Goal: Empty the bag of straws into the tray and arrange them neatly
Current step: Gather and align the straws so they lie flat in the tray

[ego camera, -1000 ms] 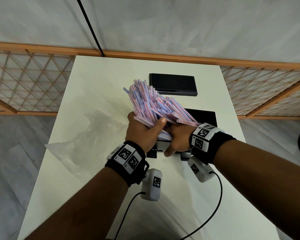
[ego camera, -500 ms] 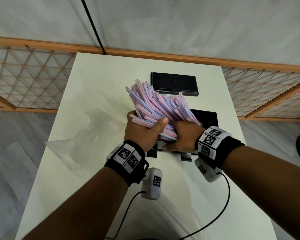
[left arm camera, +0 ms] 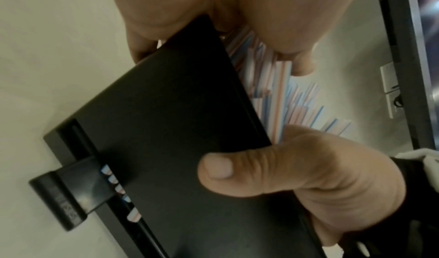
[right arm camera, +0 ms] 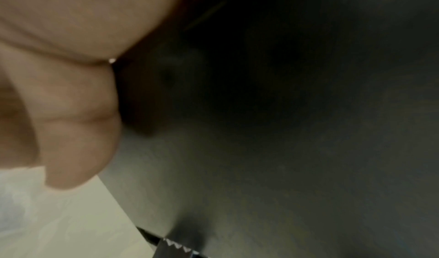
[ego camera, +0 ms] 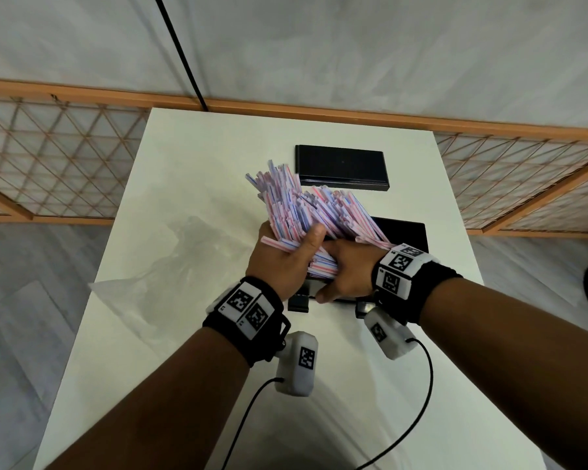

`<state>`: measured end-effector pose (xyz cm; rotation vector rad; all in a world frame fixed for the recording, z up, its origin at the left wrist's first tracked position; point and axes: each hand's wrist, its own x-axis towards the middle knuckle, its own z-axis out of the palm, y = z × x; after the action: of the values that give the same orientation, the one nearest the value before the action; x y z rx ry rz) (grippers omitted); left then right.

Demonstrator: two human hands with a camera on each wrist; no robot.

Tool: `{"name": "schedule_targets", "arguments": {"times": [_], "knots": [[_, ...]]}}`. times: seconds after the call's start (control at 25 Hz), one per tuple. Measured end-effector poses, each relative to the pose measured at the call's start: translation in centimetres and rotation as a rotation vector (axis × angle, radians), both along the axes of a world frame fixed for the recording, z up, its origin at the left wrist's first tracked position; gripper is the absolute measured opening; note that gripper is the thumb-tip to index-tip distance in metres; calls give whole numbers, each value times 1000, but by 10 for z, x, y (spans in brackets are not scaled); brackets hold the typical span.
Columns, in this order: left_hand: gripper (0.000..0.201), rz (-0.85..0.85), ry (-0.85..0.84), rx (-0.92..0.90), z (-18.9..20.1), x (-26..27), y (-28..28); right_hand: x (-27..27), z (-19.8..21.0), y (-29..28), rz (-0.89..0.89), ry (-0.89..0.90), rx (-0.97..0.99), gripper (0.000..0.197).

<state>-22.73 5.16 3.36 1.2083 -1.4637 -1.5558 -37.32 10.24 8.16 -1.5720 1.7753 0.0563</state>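
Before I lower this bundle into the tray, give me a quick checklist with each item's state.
1. Left hand grip on the straws: ok.
2. Right hand steadying the bundle: ok.
3. Straw ends even: not ok, fanned and staggered.
4. Tray below the bundle: ok.
5. Empty bag clear of the tray: ok, lying to the left.
6. Tray floor free: cannot tell, hidden.
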Motion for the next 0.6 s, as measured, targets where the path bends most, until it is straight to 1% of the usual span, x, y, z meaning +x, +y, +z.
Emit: {"name": "schedule_targets", "arguments": {"times": [0.12, 0.2, 0.24, 0.32, 0.36, 0.44, 0.52, 0.6], "knots": [[100, -1, 4, -30, -1, 4, 2, -2, 2, 0, -12, -31, -66, 66], [100, 28, -15, -46, -1, 8, 2, -3, -2, 1, -33, 44, -80, 70], [99, 48, -12, -47, 0, 11, 1, -4, -5, 2, -28, 112, -63, 75], [97, 94, 65, 0, 7, 13, 1, -6, -9, 6, -17, 206, -8, 85], [98, 126, 115, 40, 11, 14, 1, -8, -9, 9, -17, 216, -1, 86], [97, 155, 150, 67, 16, 14, 0, -10, -3, 15, -26, 213, -41, 75], [90, 100, 17, -2, 10, 12, -4, -10, 3, 21, 4, 230, -145, 63], [92, 27, -118, -54, 5, 13, -6, -8, 12, 32, 27, 199, -240, 53]]}}
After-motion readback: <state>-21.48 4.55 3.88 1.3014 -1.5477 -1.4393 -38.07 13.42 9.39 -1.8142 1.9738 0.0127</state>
